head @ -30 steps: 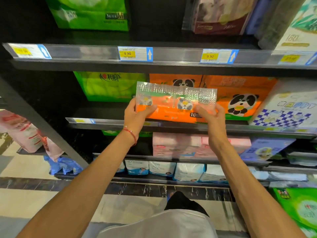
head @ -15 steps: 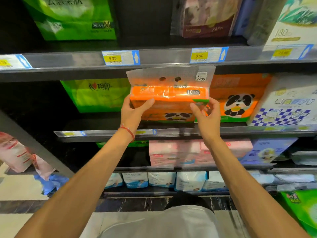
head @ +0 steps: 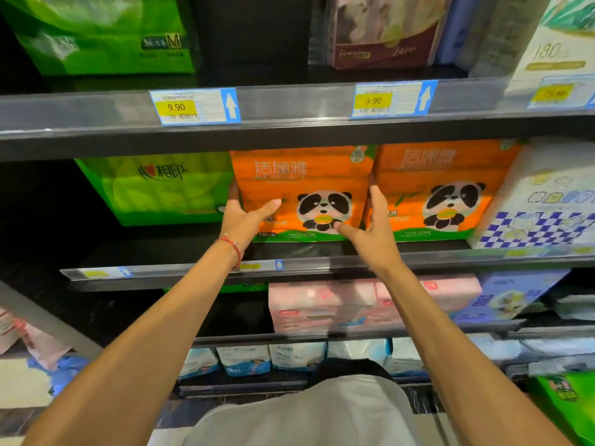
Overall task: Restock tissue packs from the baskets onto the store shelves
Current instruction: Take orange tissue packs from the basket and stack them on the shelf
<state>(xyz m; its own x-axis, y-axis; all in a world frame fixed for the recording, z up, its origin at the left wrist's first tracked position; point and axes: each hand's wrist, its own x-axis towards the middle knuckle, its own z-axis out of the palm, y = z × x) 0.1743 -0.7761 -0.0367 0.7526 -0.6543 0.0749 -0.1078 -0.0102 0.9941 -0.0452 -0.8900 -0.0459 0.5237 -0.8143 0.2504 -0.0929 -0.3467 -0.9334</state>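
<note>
You have the orange tissue pack (head: 302,191) standing upright on the middle shelf (head: 322,251), in the centre of the frame, squeezed between the green pack (head: 154,188) on its left and a second orange pack (head: 441,185) on its right. Your left hand (head: 240,217) clasps its left edge, thumb across the front and fingers tucked behind. Your right hand (head: 370,230) is spread open against its right edge, thumb on the panda print, pressing rather than gripping.

The main risk is the tight fit. If you shove harder, the soft wrapper may crumple, or the neighbouring orange pack may get pushed back or skewed. Let go too early and the pack could tip forward over the shelf lip (it looks close to the front).

You cannot see how deep the pack sits, nor whether anything stands behind it. The fingertips behind both edges are hidden. The baskets are out of frame, and the lower shelves are blurred.
</note>
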